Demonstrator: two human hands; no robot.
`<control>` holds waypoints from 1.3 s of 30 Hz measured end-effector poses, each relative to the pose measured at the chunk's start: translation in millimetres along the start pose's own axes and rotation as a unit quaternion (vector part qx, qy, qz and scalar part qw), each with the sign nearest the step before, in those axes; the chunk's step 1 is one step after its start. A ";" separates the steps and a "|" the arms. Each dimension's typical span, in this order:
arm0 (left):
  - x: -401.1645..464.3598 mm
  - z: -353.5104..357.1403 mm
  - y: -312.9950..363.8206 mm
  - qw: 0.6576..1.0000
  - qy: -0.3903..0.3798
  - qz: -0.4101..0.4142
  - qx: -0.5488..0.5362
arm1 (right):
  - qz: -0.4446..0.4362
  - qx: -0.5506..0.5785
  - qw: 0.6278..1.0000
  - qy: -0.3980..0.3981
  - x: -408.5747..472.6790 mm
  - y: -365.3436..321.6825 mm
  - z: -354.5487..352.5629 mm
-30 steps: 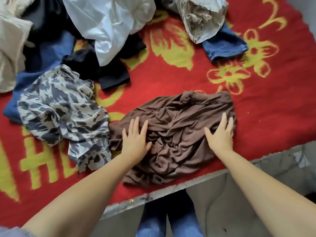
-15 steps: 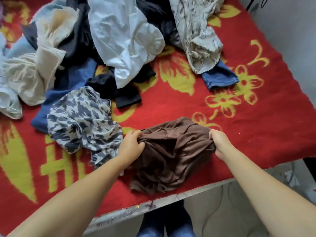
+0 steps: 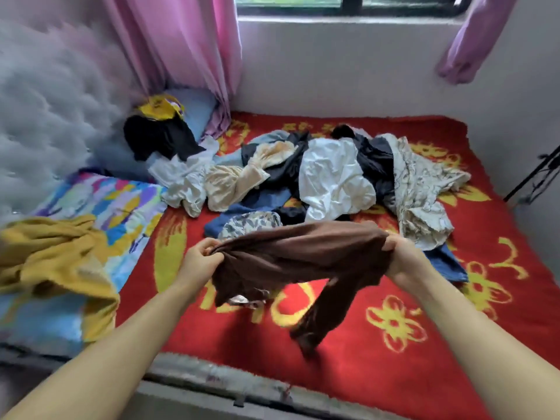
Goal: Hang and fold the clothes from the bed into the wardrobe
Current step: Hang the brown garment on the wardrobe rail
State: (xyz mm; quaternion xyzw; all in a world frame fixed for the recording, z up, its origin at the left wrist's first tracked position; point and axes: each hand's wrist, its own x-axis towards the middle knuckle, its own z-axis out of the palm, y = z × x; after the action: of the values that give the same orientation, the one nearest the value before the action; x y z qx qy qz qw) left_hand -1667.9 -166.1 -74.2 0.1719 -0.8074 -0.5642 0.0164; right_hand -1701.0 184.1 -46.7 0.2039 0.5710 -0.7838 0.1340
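Above the red blanket (image 3: 394, 374), near edge: left hand (image 3: 198, 262) and right hand (image 3: 400, 256) each grip the brown garment (image 3: 297, 256), lifted, unfolded. Pickup step; next likely carry to wardrobe, unseen.

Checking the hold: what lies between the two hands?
In the head view, only the brown garment, stretched from left hand to right hand, above the red blanket.

1. Brown garment (image 3: 303, 256) held up above red blanket (image 3: 378, 374), bunched in left hand (image 3: 198, 259) and right hand (image 3: 400, 253).
2. Sleeve dangling lower right.
3. Clothes pile (image 3: 327, 177) behind.
4. Yellow cloth (image 3: 54, 253) at left.
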 end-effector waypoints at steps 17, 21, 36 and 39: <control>-285.7 -265.1 -40.8 0.958 0.265 -0.072 0.082 | -0.050 -0.043 0.879 -0.472 -226.8 -29.8 322.2; -387.5 -338.7 -61.1 0.939 0.327 -0.073 0.074 | -0.036 0.003 0.893 -0.450 -277.4 -3.8 380.2; -655.9 -477.7 -55.5 0.943 0.298 -0.110 0.094 | 0.008 -0.053 0.632 -0.773 -587.7 155.6 501.4; -663.3 -477.9 -32.5 0.959 0.283 0.012 0.011 | 0.021 -0.100 0.562 -0.821 -631.4 182.3 505.5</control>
State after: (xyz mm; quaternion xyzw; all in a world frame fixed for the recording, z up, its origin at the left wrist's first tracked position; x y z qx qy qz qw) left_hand -930.4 -412.2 180.5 0.3150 -0.7781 -0.4830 0.2488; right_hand -1148.1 -367.2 232.2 -0.5307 0.2851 -0.5475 0.5808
